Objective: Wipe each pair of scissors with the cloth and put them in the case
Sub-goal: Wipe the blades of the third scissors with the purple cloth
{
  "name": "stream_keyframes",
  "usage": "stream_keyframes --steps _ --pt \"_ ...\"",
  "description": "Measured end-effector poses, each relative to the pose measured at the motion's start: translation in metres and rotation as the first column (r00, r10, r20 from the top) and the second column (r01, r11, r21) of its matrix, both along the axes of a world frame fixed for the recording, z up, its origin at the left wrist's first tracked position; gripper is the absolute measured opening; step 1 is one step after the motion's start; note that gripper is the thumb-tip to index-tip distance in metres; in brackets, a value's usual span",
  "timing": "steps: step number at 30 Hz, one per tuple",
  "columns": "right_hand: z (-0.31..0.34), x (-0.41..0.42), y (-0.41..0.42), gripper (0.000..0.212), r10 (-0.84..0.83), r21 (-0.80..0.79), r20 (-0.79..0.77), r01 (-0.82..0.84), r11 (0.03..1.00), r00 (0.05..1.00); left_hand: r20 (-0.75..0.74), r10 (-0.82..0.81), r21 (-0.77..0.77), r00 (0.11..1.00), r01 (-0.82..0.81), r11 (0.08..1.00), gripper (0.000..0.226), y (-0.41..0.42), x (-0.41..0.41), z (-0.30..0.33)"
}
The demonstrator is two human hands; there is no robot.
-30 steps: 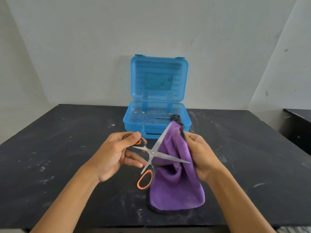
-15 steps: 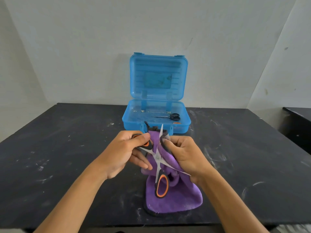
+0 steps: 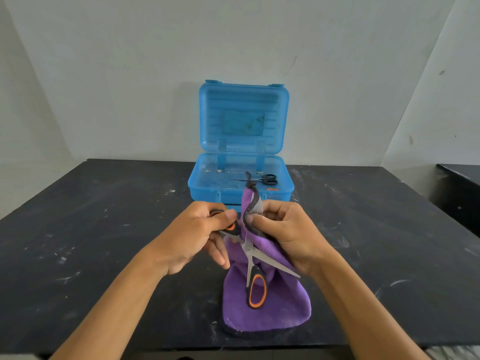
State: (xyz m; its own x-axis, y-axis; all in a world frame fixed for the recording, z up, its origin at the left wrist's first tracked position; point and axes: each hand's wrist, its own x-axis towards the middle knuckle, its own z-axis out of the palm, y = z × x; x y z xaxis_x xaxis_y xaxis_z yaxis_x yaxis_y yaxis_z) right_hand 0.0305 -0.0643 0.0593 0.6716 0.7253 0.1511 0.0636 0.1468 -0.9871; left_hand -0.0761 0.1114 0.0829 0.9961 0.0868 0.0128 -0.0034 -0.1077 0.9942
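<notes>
Pale walls back our black table (image 3: 104, 229). Our left hand (image 3: 192, 240) grips 1 orange handle of the open scissors (image 3: 250, 258); our right hand (image 3: 288, 235) pinches the purple cloth (image 3: 265, 307) round 1 blade. Stiff, light, sharp steel, likely safest held by its handles. 1 black pair lies in the blue case (image 3: 241, 185) behind.

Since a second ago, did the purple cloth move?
Yes. The purple cloth now bunches round the upper blade in the right hand, and its top corner pokes up over the blue case front.
</notes>
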Motion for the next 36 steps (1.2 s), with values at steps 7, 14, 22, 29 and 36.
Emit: stream_keyframes --steps 7,14,22,29,36 --pt "0.002 0.000 0.009 0.014 -0.112 0.048 -0.009 0.112 0.993 0.994 -0.017 0.031 0.048 0.999 -0.030 0.998 0.025 -0.001 0.002 0.000" --pt "0.014 0.013 0.012 0.018 -0.250 0.074 -0.104 0.259 0.963 0.963 -0.040 0.020 0.064 0.999 -0.018 0.998 0.033 0.001 0.001 -0.008" --pt "0.001 0.043 -0.014 0.010 -0.352 0.102 -0.065 0.357 0.929 0.934 0.049 0.160 -0.094 0.986 -0.155 0.983 0.038 0.015 -0.002 -0.011" --pt "-0.016 0.068 -0.038 0.028 -0.437 -0.224 0.546 0.627 0.746 0.715 0.060 0.371 -0.246 0.927 -0.346 0.905 0.030 0.012 0.010 -0.013" --pt "-0.032 0.054 -0.040 0.045 -0.347 -0.476 0.683 0.752 0.455 0.643 0.024 0.509 -0.428 0.860 -0.452 0.783 0.027 0.006 0.019 -0.020"
